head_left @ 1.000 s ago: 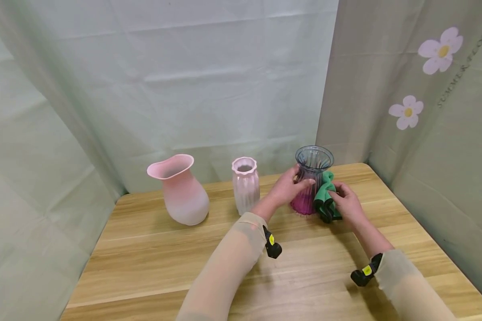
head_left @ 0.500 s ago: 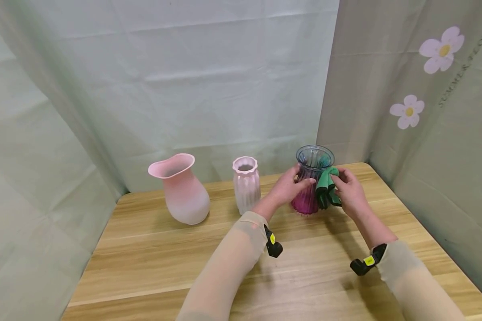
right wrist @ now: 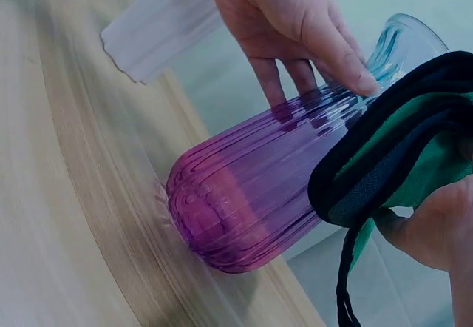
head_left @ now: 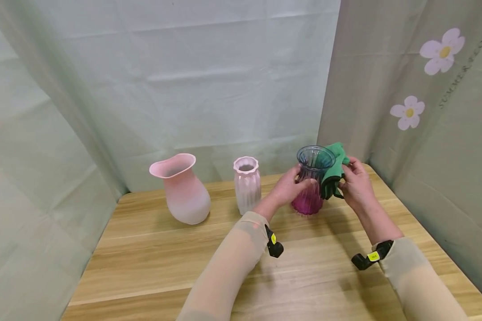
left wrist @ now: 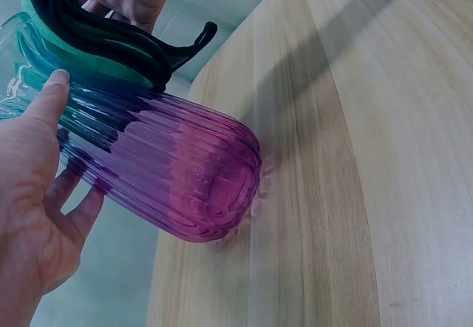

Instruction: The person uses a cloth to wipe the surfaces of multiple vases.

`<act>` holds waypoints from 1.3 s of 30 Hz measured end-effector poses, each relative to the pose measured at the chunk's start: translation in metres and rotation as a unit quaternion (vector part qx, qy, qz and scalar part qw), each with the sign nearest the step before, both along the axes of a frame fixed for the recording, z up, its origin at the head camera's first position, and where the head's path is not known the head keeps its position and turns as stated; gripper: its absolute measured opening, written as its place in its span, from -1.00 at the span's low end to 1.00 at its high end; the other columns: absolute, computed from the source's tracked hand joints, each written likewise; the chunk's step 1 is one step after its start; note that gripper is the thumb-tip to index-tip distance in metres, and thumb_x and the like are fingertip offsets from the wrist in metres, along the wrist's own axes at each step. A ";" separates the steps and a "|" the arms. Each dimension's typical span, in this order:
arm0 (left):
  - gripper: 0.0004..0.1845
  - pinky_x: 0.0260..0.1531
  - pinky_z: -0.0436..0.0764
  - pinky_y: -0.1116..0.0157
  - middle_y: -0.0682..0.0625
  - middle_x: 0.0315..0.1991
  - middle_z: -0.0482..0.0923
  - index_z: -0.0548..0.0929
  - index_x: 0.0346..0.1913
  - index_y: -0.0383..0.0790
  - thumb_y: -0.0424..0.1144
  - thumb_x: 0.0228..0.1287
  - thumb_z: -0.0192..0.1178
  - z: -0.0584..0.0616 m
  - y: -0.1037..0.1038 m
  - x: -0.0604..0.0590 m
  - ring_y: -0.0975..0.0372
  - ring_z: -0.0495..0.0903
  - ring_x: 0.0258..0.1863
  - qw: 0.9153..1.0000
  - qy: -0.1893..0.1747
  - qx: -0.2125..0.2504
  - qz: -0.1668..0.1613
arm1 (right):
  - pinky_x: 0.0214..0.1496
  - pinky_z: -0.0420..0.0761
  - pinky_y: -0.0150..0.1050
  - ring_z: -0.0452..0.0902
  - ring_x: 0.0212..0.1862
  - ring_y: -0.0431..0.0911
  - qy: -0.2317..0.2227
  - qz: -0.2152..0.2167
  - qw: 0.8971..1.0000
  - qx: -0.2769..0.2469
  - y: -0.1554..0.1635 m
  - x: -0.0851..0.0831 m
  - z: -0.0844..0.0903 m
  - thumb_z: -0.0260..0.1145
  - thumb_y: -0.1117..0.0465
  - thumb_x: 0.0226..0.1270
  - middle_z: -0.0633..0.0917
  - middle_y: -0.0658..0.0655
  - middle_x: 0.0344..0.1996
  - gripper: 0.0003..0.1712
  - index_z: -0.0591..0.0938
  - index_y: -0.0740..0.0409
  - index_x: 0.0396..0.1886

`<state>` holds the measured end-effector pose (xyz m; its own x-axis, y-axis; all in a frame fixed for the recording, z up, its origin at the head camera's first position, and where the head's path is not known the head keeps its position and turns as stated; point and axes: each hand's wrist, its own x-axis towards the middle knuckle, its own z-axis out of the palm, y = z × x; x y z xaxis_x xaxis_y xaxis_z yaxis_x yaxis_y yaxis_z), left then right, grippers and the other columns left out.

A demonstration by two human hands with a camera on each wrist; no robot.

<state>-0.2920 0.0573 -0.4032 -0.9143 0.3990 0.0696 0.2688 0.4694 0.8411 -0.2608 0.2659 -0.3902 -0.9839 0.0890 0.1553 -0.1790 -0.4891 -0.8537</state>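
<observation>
A ribbed glass vase (head_left: 311, 183), blue at the rim and magenta at the base, stands on the wooden table (head_left: 265, 267) at the back right. My left hand (head_left: 291, 185) grips its neck from the left, thumb and fingers curled round the glass (left wrist: 148, 157). My right hand (head_left: 355, 183) holds a folded green cloth with a dark edge (head_left: 333, 171) and presses it against the vase's upper right side by the rim. In the right wrist view the cloth (right wrist: 392, 157) lies over the vase's shoulder (right wrist: 251, 194).
A ribbed pale pink vase (head_left: 247, 183) stands just left of my left hand. A larger pink vase with a flared lip (head_left: 180, 189) stands further left. Pale curtains close off the back and both sides; the right one has flower prints (head_left: 442, 50).
My right hand has slid the green cloth up the vase's right side, from near the base to the rim. The left hand has kept its hold on the neck.
</observation>
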 end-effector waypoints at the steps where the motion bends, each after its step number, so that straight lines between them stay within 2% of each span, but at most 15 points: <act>1: -0.10 0.45 0.27 0.09 -0.10 0.58 0.14 0.13 0.63 -0.17 0.16 0.43 0.25 0.000 0.000 0.000 0.04 0.20 0.52 1.000 0.000 0.000 0.000 | -0.21 0.46 -0.28 0.52 -0.23 -0.23 0.000 0.001 1.000 0.001 0.000 0.000 0.000 0.22 0.32 0.56 0.61 -0.08 -0.23 -0.86 0.59 -0.03 -0.17; 9: -0.07 0.46 0.26 0.08 -0.12 0.58 0.13 0.11 0.63 -0.20 0.18 0.42 0.25 0.002 -0.001 0.002 0.03 0.19 0.52 1.000 0.000 -0.001 -0.001 | -0.10 0.48 -0.19 0.53 -0.21 -0.22 0.006 0.002 1.000 0.021 0.014 0.004 -0.004 0.18 0.31 0.58 0.61 -0.08 -0.21 -0.87 0.57 -0.03 -0.13; 16: -0.05 0.43 0.30 0.04 -0.14 0.56 0.18 0.12 0.63 -0.20 0.18 0.39 0.28 -0.003 -0.002 0.000 0.01 0.24 0.50 1.000 0.000 0.017 0.005 | -0.10 0.50 -0.18 0.57 -0.19 -0.21 0.004 -0.013 1.000 0.011 0.033 0.012 -0.007 0.21 0.33 0.55 0.63 -0.07 -0.20 -0.88 0.58 0.00 -0.12; 19: -0.07 0.41 0.33 0.04 -0.15 0.52 0.28 0.16 0.61 -0.21 0.17 0.38 0.29 -0.005 -0.001 0.000 0.03 0.30 0.47 1.000 0.009 0.028 0.006 | -0.08 0.50 -0.18 0.57 -0.18 -0.21 0.000 -0.014 1.000 0.009 0.039 0.014 -0.009 0.22 0.33 0.55 0.63 -0.07 -0.20 -0.89 0.57 0.01 -0.11; 22: -0.15 0.36 0.41 0.06 -0.14 0.40 0.43 0.29 0.53 -0.22 0.12 0.34 0.35 -0.004 0.002 0.002 0.06 0.43 0.37 0.998 0.026 0.055 0.005 | -0.06 0.50 -0.17 0.57 -0.18 -0.20 -0.001 -0.013 1.000 0.008 0.043 0.016 -0.012 0.22 0.32 0.55 0.63 -0.06 -0.20 -0.90 0.56 0.03 -0.11; 25: -0.10 0.33 0.45 0.07 -0.13 0.35 0.43 0.31 0.49 -0.21 0.14 0.23 0.43 -0.002 0.009 0.008 0.08 0.44 0.33 0.996 0.038 0.065 0.042 | -0.05 0.50 -0.16 0.57 -0.18 -0.20 -0.003 -0.010 1.000 0.005 0.046 0.017 -0.014 0.22 0.31 0.54 0.64 -0.05 -0.20 -0.91 0.56 0.04 -0.09; 29: 0.04 0.32 0.44 0.07 -0.11 0.39 0.31 0.22 0.51 -0.18 0.22 0.12 0.48 0.001 0.019 0.016 0.09 0.35 0.36 0.991 0.046 0.039 0.118 | -0.06 0.50 -0.16 0.57 -0.19 -0.21 -0.007 -0.009 1.000 -0.001 0.047 0.018 -0.016 0.22 0.31 0.54 0.65 -0.06 -0.23 -0.91 0.58 0.03 -0.11; 31: 0.04 0.28 0.47 0.08 -0.08 0.36 0.31 0.22 0.50 -0.16 0.23 0.09 0.49 0.002 0.023 0.019 0.10 0.36 0.33 0.988 0.050 0.023 0.144 | -0.07 0.50 -0.17 0.57 -0.19 -0.21 -0.008 -0.010 1.000 -0.001 0.047 0.018 -0.017 0.22 0.31 0.54 0.66 -0.07 -0.23 -0.91 0.59 0.01 -0.13; 35: -0.02 0.19 0.51 0.12 -0.04 0.26 0.36 0.26 0.44 -0.13 0.20 0.08 0.52 0.003 0.029 0.021 0.13 0.39 0.25 0.983 0.056 0.015 0.177 | -0.07 0.50 -0.18 0.57 -0.19 -0.21 -0.006 -0.006 1.000 -0.002 0.047 0.018 -0.019 0.22 0.31 0.55 0.66 -0.08 -0.22 -0.90 0.59 0.01 -0.12; 39: -0.05 0.17 0.53 0.14 -0.05 0.23 0.39 0.28 0.41 -0.14 0.18 0.10 0.53 0.004 0.031 0.022 0.13 0.42 0.22 0.980 0.055 0.012 0.191 | -0.08 0.51 -0.19 0.58 -0.19 -0.21 -0.008 -0.004 1.000 -0.002 0.046 0.018 -0.021 0.21 0.32 0.55 0.66 -0.08 -0.20 -0.88 0.59 0.00 -0.10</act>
